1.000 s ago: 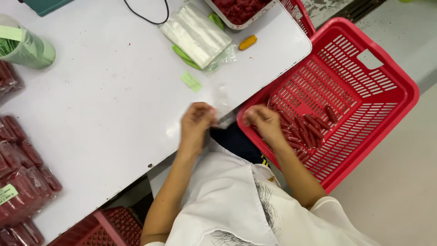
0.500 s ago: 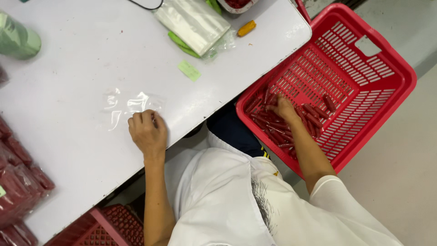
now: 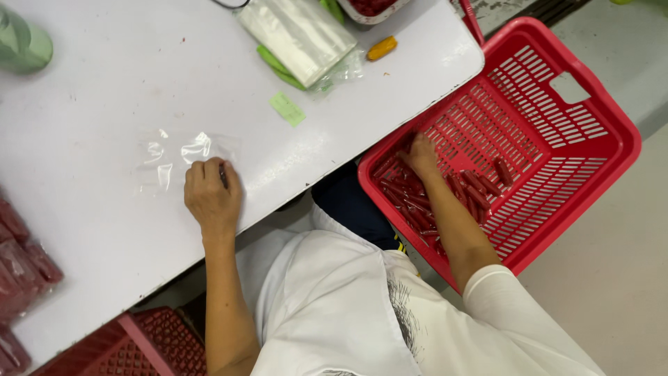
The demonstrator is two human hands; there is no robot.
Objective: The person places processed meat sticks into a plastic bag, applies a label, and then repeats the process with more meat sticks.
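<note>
L hand [image 3: 212,196] lies palm down, fingers curled, forearm straight back to the body. R hand [image 3: 423,154] reaches forward and down, arm extended, fingers bent.

Red slotted basket [image 3: 557,125], dark red sticks [image 3: 480,184], white table [image 3: 104,90], clear bag [image 3: 174,157], green slip [image 3: 287,109]

I wear a white short-sleeved shirt [image 3: 334,306] with a dark sketchy print on its front, and dark trousers [image 3: 351,209]
</note>
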